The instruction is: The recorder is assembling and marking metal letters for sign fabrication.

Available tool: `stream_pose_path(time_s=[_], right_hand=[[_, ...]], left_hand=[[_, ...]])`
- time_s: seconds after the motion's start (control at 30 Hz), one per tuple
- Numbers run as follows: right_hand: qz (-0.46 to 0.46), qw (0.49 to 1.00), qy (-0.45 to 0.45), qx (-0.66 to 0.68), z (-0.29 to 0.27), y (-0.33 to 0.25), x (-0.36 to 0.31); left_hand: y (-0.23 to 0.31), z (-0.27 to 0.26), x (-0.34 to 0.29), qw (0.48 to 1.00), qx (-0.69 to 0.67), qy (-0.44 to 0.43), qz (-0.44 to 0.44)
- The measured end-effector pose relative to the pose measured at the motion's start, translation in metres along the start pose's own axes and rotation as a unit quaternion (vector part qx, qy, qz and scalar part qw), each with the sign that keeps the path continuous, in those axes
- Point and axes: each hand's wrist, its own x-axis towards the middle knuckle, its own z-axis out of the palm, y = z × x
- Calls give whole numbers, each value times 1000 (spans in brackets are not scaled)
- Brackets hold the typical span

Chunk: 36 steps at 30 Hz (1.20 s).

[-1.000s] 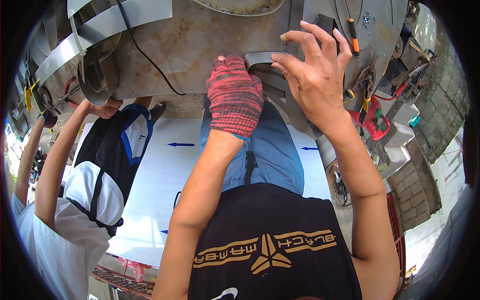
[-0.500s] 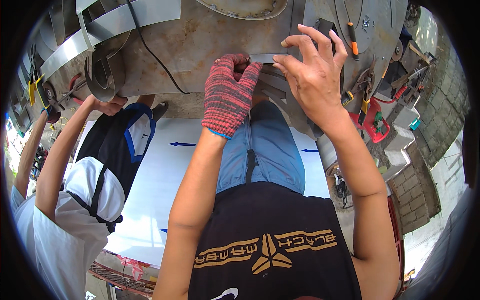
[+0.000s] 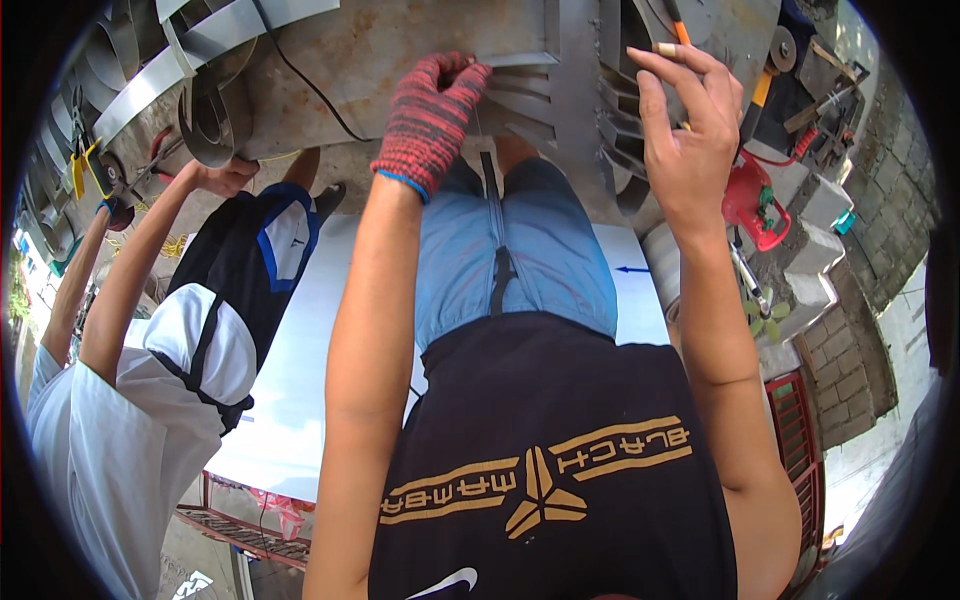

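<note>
My left hand (image 3: 432, 125) wears a red and black knit glove and is closed at the edge of a metal table. Its thumb and fingers pinch one end of a narrow grey metal strip (image 3: 515, 60), which reaches right toward a flat metal upright piece. My bare right hand (image 3: 692, 135) is raised to the right, fingers apart and holding nothing. Thin curved metal slats (image 3: 522, 92) lie just below the strip. More slats (image 3: 622, 125) sit beside my right hand, partly hidden by it.
The rusty metal table (image 3: 375, 75) bears a black cable (image 3: 305, 80) and curved metal bands (image 3: 150, 95). Left of me, a co-worker (image 3: 120, 440) in a white shirt bends over. At right are an orange-handled tool (image 3: 678, 25), a red tray (image 3: 745, 205) and a grinding disc (image 3: 784, 48).
My right hand has moved right, away from the strip. My gloved left hand has shifted up and left in view, still holding the strip. The whole view has shifted slightly.
</note>
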Motion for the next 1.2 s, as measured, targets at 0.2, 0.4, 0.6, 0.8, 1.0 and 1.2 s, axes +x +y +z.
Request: stream_pose_path(time_s=[0.2, 0.4, 0.6, 0.8, 1.0, 1.2], right_hand=[[-8, 1000, -17, -8, -38, -18, -32], [0, 1000, -1, 15, -58, -24, -52], [-4, 1000, -15, 28, -72, -38, -62], [21, 999, -21, 22, -81, -36, -66], [53, 998, 17, 19, -89, -2, -46], [94, 995, 39, -8, -68, 73, 6]], left_hand=[[-2, -13, 8, 999, 33, -17, -17], [-12, -11, 20, 999, 29, -35, 7], [-13, -12, 28, 998, 39, -55, -17], [-6, -9, 21, 999, 22, -37, -16], [-1, -9, 18, 999, 15, -40, -12], [0, -9, 12, 999, 5, -32, -24]])
